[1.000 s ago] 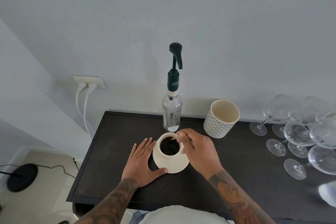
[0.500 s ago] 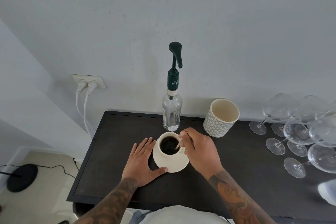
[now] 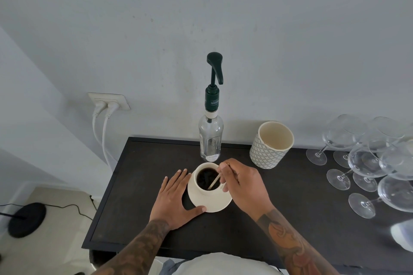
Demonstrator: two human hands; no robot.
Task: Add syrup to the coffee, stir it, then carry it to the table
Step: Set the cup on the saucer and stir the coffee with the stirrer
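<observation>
A cream cup of black coffee [image 3: 207, 178] stands on a cream saucer [image 3: 212, 204] on the dark sideboard [image 3: 134, 185]. My right hand [image 3: 243, 185] pinches a thin stir stick [image 3: 214, 182] whose lower end dips into the coffee. My left hand [image 3: 174, 198] lies flat on the sideboard, fingers spread, its thumb touching the saucer's front rim. Just behind the cup stands a clear syrup bottle [image 3: 211, 140] with a dark green pump [image 3: 215, 73], its spout pointing toward me.
A patterned cream pot [image 3: 271, 144] stands right of the bottle. Several wine glasses [image 3: 366, 163] crowd the right end of the sideboard. Two white plugs [image 3: 107, 105] and their cables hang by the left edge. A black lamp base [image 3: 26, 219] sits on the floor at left.
The stick's tip has swung round inside the cup, toward its near side, as my right hand shifts slightly. My left hand stays by the saucer.
</observation>
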